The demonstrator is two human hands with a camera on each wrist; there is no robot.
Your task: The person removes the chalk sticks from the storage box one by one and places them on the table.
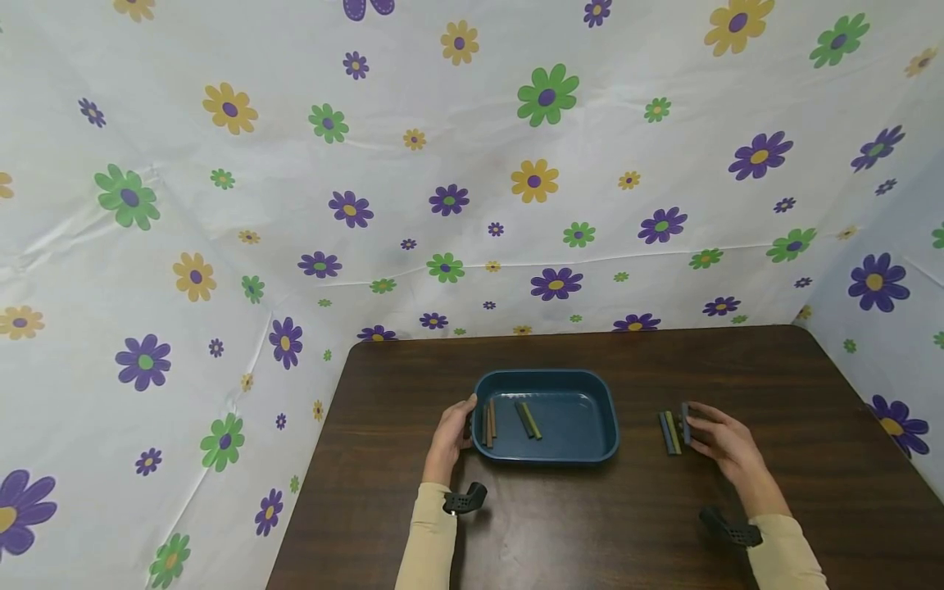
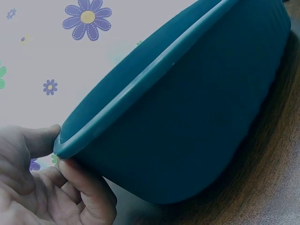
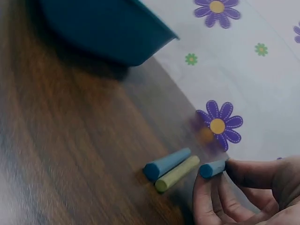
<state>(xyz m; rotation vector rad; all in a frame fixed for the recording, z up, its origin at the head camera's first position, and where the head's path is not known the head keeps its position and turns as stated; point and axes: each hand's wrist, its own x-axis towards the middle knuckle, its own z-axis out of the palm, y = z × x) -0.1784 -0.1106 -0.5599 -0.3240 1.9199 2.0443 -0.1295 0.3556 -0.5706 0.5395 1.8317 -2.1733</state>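
Note:
At the left end of a blue plastic tub (image 1: pixel 546 457), my left hand (image 1: pixel 447 436) pinches the rim between thumb and curled fingers, as the left wrist view shows up close. Inside the tub lie brownish chalk sticks (image 1: pixel 493 419) by the left wall, plus a dark bluish chalk stick (image 1: pixel 524 419) beside a yellow one (image 1: pixel 532 421). Right of the tub, my right hand (image 1: pixel 730 445) pinches a blue chalk stick (image 3: pixel 213 168) between thumb and fingertips. Just left of that hand, another blue chalk stick (image 3: pixel 168 164) and a yellow chalk stick (image 3: pixel 177 174) lie side by side on the table.
The dark wood-grain table (image 1: pixel 590 524) carries the tub and the chalk. A white cloth with printed flowers (image 1: pixel 487 147) hangs behind the table and along both sides. Each forearm wears a black wrist mount (image 1: pixel 465 498).

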